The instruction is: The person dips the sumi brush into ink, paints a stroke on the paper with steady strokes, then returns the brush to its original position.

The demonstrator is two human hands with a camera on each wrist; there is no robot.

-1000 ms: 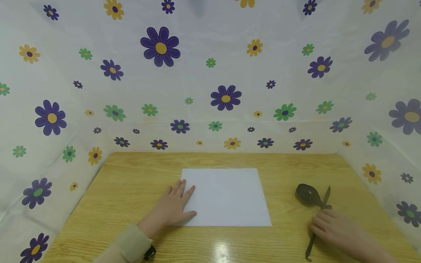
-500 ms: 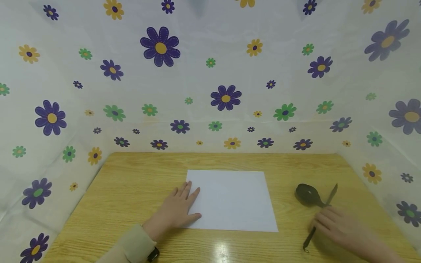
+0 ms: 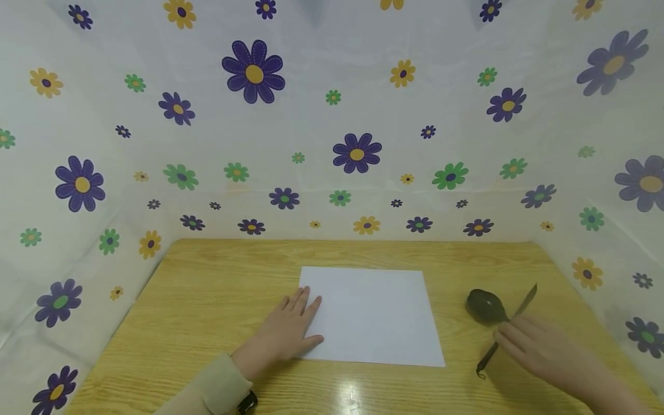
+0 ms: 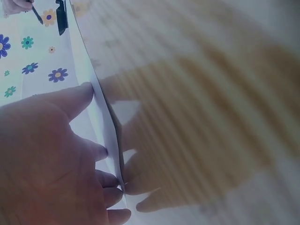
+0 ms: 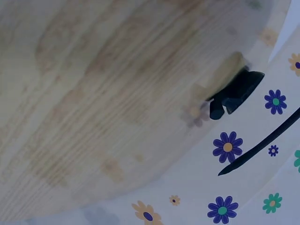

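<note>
A white sheet of paper [image 3: 370, 317] lies on the wooden table. My left hand [image 3: 285, 331] rests on its left edge with fingers spread; the left wrist view shows the same hand [image 4: 51, 154] at the sheet's edge. My right hand [image 3: 544, 351], at the right, pinches a slim dark pen-like tool [image 3: 525, 301]. One end is pointed, and a small curled loop hangs from the other; its middle is hidden by the fingers. In the right wrist view the tool [image 5: 260, 144] shows without the hand. Beside that hand sits a dark oval object [image 3: 485, 306] with a narrow neck.
The wooden table [image 3: 223, 271] is enclosed at the back and both sides by a white flower-print cloth [image 3: 311, 121]. A dark watch-like band [image 3: 247, 402] shows at my left wrist below the sleeve [image 3: 220, 383].
The paper has slid right under my left hand. My right hand has turned the pen-like tool, swinging its pointed end rightward away from the dark oval object, which has stayed in place.
</note>
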